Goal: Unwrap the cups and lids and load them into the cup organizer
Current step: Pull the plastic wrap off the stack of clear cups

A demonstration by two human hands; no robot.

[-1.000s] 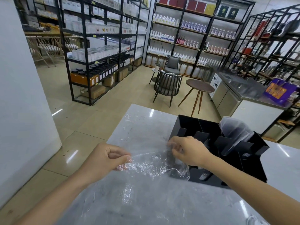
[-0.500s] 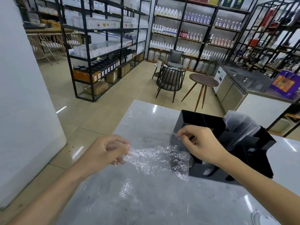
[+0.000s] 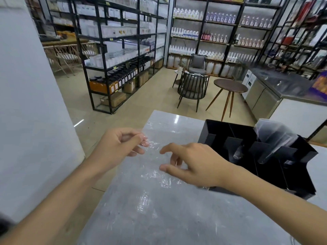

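A crumpled sheet of clear plastic wrap (image 3: pixel 157 172) hangs over the grey marble counter (image 3: pixel 177 218), between my hands. My left hand (image 3: pixel 122 145) pinches its upper left corner. My right hand (image 3: pixel 191 165) is close to the wrap's right side with thumb and forefinger spread apart; whether they touch the film is unclear. The black cup organizer (image 3: pixel 261 156) stands to the right on the counter, behind my right wrist. A clear plastic bag (image 3: pixel 276 133) sticks out of one of its back right compartments. No cups or lids can be made out.
The counter's left edge drops to a tiled floor beside a white wall (image 3: pixel 26 121). Beyond are black shelving racks (image 3: pixel 115 50), a dark chair (image 3: pixel 192 87), a round wooden side table (image 3: pixel 230 87) and a steel counter (image 3: pixel 283 85) at right.
My hands have come closer together, bunching the wrap. My right hand has moved left from the organizer and spread its fingers, where it earlier pinched the film. The view has tilted downward.
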